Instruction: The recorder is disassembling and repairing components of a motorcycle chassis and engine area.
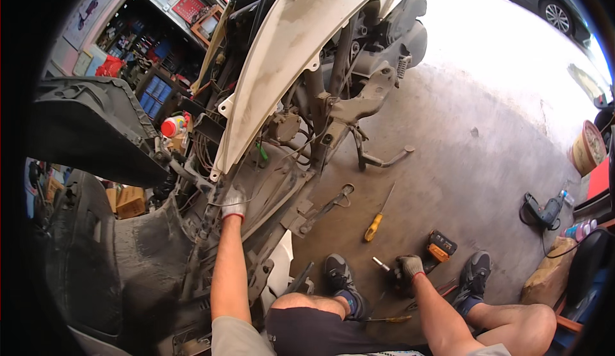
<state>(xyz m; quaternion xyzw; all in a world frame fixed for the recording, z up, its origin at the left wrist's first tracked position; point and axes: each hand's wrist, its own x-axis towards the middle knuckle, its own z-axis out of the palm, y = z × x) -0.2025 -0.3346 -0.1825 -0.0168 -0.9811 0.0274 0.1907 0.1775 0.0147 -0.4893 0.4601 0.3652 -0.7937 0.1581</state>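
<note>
Wrapping the gloved right hand (410,266) around the cordless driver (441,247), apparently clamping that grip on the handle, low by the floor (474,183) and between the two dark shoes (474,280) in this view. Reaching the gloved left hand (234,202) in among the parts of the scooter (317,122), just below the lower tip of the white body panel (272,67); showing too little of those fingers, so being unable to tell whether that grip is standing apart or together, or clamped on anything. For good handling, by judgement: holding the driver with a straight wrist, lining up the silver shaft (380,264) squarely before pressing the trigger, bracing against the turning force, and minding the left fingers near any spinning tip. Pointing the shaft leftward and slightly upward across the view, toward the scooter, with its long axis slanting from upper left to lower right; angling the handle differently, rising from the dark head toward the orange-and-black battery at upper right. Farther out, facing a yellow-handled screwdriver (373,226) on the floor, pointing its blade away from the knees, and well to the right, a corded drill (546,212)
</note>
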